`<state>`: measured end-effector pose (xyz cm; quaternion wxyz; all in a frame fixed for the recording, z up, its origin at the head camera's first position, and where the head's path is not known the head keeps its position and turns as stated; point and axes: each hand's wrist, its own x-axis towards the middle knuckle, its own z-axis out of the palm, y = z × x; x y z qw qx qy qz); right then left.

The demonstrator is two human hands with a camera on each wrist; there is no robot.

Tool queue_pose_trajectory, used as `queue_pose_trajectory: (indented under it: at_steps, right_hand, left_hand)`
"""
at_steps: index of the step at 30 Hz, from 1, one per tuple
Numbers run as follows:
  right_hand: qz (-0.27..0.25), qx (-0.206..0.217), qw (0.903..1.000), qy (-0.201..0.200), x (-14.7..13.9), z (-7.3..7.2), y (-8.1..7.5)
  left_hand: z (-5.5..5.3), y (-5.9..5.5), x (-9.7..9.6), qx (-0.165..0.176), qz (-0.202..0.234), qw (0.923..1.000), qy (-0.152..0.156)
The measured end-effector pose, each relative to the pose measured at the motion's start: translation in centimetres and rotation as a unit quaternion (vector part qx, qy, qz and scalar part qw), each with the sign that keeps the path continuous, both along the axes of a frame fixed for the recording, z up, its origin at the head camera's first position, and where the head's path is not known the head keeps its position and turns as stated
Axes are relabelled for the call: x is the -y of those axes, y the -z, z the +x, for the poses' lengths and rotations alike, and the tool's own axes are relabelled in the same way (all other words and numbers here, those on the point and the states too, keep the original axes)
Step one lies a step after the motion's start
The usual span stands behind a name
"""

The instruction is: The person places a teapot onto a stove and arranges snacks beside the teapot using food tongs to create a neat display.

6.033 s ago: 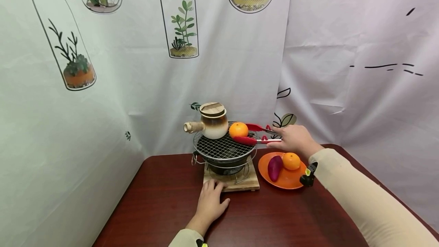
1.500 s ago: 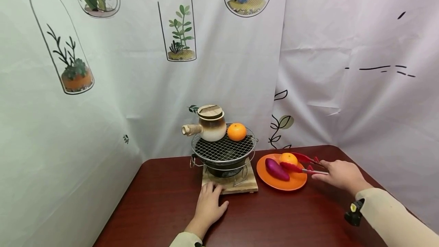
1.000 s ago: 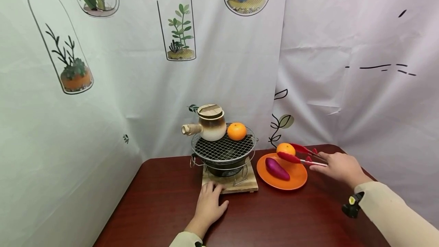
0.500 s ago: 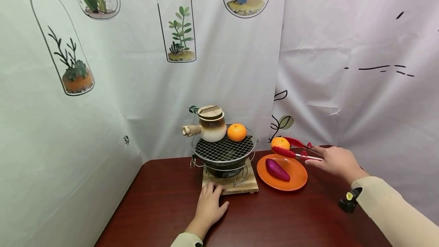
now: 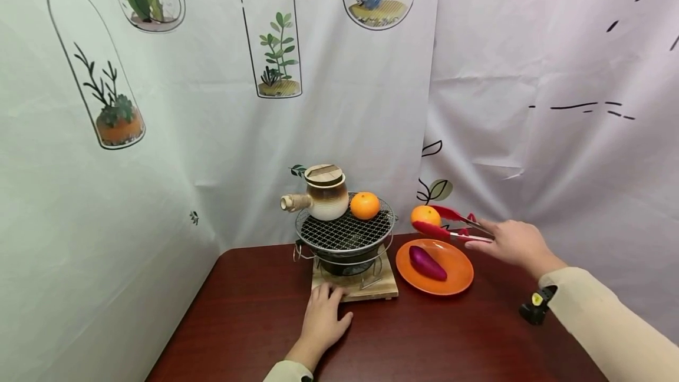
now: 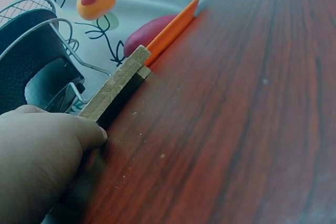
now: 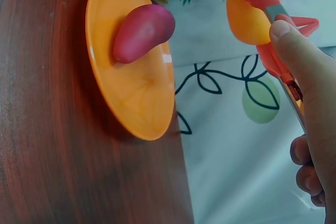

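My right hand (image 5: 517,244) grips red-tipped metal tongs (image 5: 460,236), which pinch a mandarin (image 5: 425,215) in the air above the back left of the orange plate (image 5: 457,280). A purple sweet potato (image 5: 427,263) lies on that plate. My left hand (image 5: 325,320) rests with its fingers on the front edge of a wooden board (image 5: 389,289). The board bears a small round grill (image 5: 345,234); a second mandarin (image 5: 365,206) sits on its mesh, to the right of a clay pot (image 5: 327,202). In the right wrist view the held mandarin (image 7: 247,22) is between both tong heads.
The pot has a wooden lid (image 5: 324,175), and its side handle (image 5: 294,202) points left beyond the grill. Wire loops stick out around the grill. A printed curtain (image 5: 339,105) hangs close behind the dark red table (image 5: 254,311).
The tongs have lifted the mandarin off the plate and carried it up and left. Six seconds ago they held the other mandarin on the grill mesh. My left hand stays put.
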<state>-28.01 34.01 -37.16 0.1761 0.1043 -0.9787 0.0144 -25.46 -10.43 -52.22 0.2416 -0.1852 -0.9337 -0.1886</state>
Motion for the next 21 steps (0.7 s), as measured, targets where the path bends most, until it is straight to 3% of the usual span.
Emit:
queue_pose_trajectory:
  at_steps: [12,21]
  right_hand:
    - [0.002,0.008,1.0000,0.004,1.0,0.1,-1.2]
    - [0.003,0.012,0.9999,0.002,1.2,0.2,-1.2]
  left_hand:
    - [0.0,-0.2,0.0,-0.001,-0.001,1.0000,0.001]
    - [0.1,-0.1,0.0,0.000,0.001,1.0000,0.002]
